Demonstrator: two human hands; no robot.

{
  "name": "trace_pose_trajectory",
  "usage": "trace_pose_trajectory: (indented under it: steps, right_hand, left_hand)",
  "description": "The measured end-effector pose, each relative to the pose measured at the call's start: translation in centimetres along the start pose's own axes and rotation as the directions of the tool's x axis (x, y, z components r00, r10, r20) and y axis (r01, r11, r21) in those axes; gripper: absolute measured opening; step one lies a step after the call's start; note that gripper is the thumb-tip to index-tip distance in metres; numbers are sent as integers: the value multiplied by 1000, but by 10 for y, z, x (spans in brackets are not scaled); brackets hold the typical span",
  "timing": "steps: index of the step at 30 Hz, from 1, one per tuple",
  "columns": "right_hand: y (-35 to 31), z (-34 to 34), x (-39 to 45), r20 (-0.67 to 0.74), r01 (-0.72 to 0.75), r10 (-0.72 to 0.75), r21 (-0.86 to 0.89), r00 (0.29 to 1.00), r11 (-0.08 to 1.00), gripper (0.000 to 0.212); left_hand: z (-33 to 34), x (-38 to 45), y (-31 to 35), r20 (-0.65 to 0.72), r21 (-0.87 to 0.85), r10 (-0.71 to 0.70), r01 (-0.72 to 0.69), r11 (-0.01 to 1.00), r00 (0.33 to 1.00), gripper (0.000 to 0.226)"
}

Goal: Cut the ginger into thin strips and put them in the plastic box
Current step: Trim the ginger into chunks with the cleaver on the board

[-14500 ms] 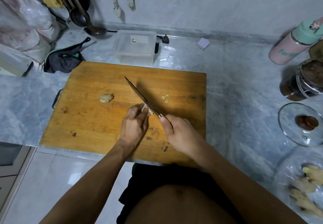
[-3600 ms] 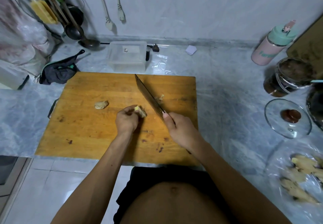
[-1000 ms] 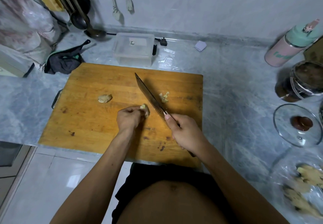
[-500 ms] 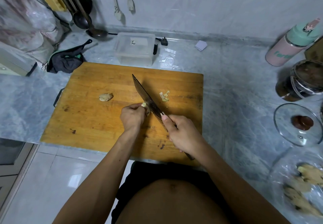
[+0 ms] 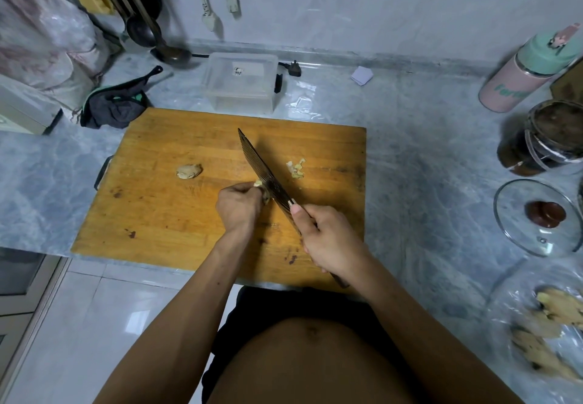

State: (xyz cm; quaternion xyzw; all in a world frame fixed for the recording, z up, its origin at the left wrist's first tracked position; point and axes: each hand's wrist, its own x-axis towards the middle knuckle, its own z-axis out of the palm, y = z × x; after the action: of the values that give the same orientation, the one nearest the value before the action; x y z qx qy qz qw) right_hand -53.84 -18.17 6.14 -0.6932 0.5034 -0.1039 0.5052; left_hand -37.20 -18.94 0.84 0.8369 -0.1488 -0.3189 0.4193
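Pinching a small piece of ginger [image 5: 264, 194] against the cutting board [image 5: 157, 214], the left hand [image 5: 237, 208] has its fingers [image 5: 249, 189] curled over it with the knuckles turned toward the knife [image 5: 263, 171]. The right hand [image 5: 328, 239] grips the knife handle, thumb laid up along the base of the blade. Half a second ago the blade sat a little off the left fingers; now its flat side lies against them and its edge looks to be down on the ginger, so another slice is probably being taken. The held piece shows only as a pale sliver at the fingertips, so little of it seems left to cut.

Just beyond the blade, on the far side from the left fingers, lies a small heap of cut strips [image 5: 296, 168], slightly bigger than it was a few seconds back. Well to the other side of the left hand sits a second, uncut lump of ginger [image 5: 188, 171], in the same spot throughout. Farther out, past the board's far edge on the tabletop [image 5: 426, 167], stands the clear plastic box [image 5: 240, 83]; no strips can be seen in it, so the transfer is not yet done. More ginger roots [image 5: 549, 337] lie in a plastic bag near the right elbow.
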Motion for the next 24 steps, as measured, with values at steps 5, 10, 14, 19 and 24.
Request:
trace_pose_trajectory:
  steps: [5, 10, 14, 19, 24]
  right_hand:
    - [-2, 0, 2, 11, 7, -7, 12, 1000, 1000, 50]
    - [0, 3, 3, 6, 19, -19, 24, 1000, 1000, 48]
    - [-1, 4, 1, 12, 25, -24, -23, 1000, 999, 46]
    - [0, 9, 4, -11, 57, -58, -59, 998, 997, 45]
    - [0, 11, 6, 5, 69, -69, -56, 998, 996, 43]
  left_hand:
    - [2, -2, 0, -2, -18, -6, 6, 1000, 1000, 14]
    - [3, -6, 3, -28, 8, 22, -22, 1000, 999, 22]
    - [4, -6, 5, -35, -5, 10, -10, 1000, 999, 31]
    - [4, -3, 4, -20, -4, 19, -19, 1000, 1000, 27]
    - [6, -1, 2, -39, -30, -2, 1, 1000, 999, 22]
